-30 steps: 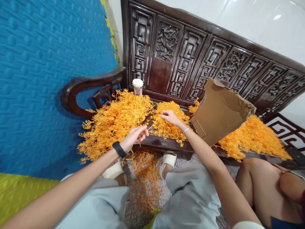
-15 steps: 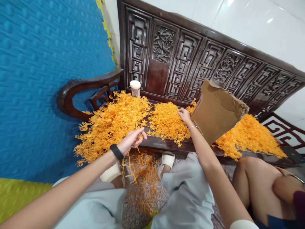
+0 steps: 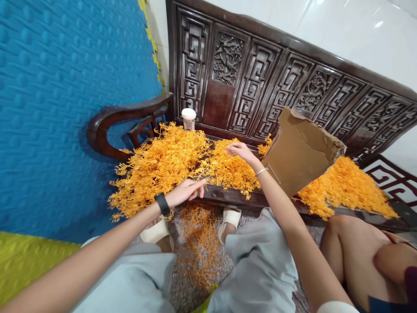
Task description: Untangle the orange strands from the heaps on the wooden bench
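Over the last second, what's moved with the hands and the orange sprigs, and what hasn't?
The right hand went to the far right edge of the middle orange pile beside the cardboard, then came back left over that pile. The left hand stayed at the bench's front edge, pinching sprigs from the big pile. Cardboard, cup and piles kept their places.

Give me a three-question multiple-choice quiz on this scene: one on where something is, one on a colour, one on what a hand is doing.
1. Where does the white-lidded cup stand?
A. on the floor
B. at the bench back, behind the left orange pile
C. on the cardboard

2. The wristband on the left hand is:
A. black
B. red
C. white

3. The right hand is:
A. gripping the cup
B. over the middle orange pile, fingers spread
C. resting on a knee

Answers: B, it stands against the carved backrest; A, dark band; B, open hand above strands.
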### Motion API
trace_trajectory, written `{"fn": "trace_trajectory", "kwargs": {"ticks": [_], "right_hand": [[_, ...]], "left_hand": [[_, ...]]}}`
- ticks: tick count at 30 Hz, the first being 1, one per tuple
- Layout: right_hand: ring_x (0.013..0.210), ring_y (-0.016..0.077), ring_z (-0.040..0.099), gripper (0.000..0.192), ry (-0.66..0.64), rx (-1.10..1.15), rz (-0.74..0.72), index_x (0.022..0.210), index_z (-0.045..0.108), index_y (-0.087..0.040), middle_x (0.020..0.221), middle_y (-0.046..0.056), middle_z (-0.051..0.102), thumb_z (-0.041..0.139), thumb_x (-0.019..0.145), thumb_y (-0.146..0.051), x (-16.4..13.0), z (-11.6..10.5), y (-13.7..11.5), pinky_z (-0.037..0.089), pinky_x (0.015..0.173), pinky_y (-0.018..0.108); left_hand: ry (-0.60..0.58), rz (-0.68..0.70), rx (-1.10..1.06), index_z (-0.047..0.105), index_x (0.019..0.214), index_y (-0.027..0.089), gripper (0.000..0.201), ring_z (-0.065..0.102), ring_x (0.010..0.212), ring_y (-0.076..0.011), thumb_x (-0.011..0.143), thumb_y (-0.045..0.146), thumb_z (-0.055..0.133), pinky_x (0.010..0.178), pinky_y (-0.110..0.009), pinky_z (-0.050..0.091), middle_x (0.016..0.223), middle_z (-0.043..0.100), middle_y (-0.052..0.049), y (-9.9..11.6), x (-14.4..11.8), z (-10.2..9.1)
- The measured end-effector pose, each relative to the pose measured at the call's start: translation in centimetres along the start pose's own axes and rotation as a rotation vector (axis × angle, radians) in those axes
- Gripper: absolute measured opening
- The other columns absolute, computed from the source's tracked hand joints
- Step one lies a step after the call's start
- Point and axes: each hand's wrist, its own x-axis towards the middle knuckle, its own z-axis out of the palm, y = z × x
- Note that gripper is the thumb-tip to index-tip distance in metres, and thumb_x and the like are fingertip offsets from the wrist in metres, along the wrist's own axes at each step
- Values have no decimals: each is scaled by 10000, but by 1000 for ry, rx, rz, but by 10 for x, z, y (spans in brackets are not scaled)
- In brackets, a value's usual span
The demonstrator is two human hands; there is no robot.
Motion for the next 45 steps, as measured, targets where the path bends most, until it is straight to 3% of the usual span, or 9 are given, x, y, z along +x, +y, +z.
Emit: {"fn": "trace_trajectory", "kwargs": {"ticks": [6, 10, 18, 24, 30, 34, 38, 43, 45], "right_hand": [[686, 118, 624, 385, -522, -70, -15, 832, 675, -128, 787, 70, 683, 562, 753, -488, -11, 33, -45, 470, 640, 222], [711, 123, 622, 299, -602, -55, -72, 767, 674, -123, 750, 56, 677, 631, 708, -413, -10, 40, -47, 475, 680, 238], [678, 107, 591, 105, -434, 28, -90, 703, 654, -134, 697, 7, 657, 641, 651, -226, -7, 31, -34, 457, 705, 239], [637, 106, 559, 72, -292, -119, -73, 626, 641, -135, 639, -2, 634, 600, 622, -194, -3, 21, -6, 426, 658, 227], [564, 93, 486, 64, -19, -330, -138, 574, 596, -138, 572, -13, 569, 575, 621, -174, -1, 19, 3, 358, 583, 216], [602, 106, 471, 88, 196, -549, -192, 580, 565, -145, 604, 2, 556, 562, 654, -193, 0, 24, -6, 345, 615, 229], [609, 123, 466, 98, 381, -655, -120, 607, 542, -153, 627, 13, 542, 507, 690, -190, 1, 27, -16, 345, 611, 243], [744, 170, 526, 110, 727, -738, -57, 690, 554, -143, 822, 92, 594, 452, 730, -143, -1, -17, 2, 378, 687, 281], [720, 164, 545, 97, 714, -643, 19, 691, 567, -150, 789, 79, 609, 483, 733, -174, -3, -39, 22, 391, 688, 279]], "left_hand": [[46, 6, 16, 595, 559, 150, 520, 343, 369, -79, 815, 536, 359, 460, -217, 271, 357, 379, 41, -1, -1, -3], [70, -8, 15, 601, 581, 152, 505, 339, 368, -84, 808, 540, 370, 448, -217, 264, 354, 372, 46, -3, -4, -7], [102, 5, 5, 597, 635, 156, 473, 358, 397, -92, 803, 539, 377, 467, -221, 278, 389, 395, 46, -10, -3, -10], [107, 5, 39, 577, 699, 160, 396, 369, 427, -97, 798, 506, 412, 510, -231, 296, 413, 392, 61, -6, 1, -4], [138, 29, -37, 554, 749, 155, 316, 357, 444, -91, 787, 447, 437, 510, -227, 283, 451, 380, 73, 2, 12, 9], [239, 34, -82, 523, 711, 158, 219, 341, 431, -86, 780, 355, 453, 483, -217, 254, 431, 370, 77, 16, 23, 13], [308, -1, -159, 524, 780, 150, 199, 296, 379, -83, 818, 261, 363, 444, -206, 219, 378, 344, 87, 27, 32, 15], [258, 5, -114, 527, 793, 155, 221, 276, 360, -73, 834, 307, 373, 414, -192, 215, 370, 315, 96, 28, 17, 31], [184, 67, -47, 554, 817, 151, 257, 298, 372, -71, 831, 358, 402, 414, -191, 233, 386, 317, 94, 25, 6, 36]]}}
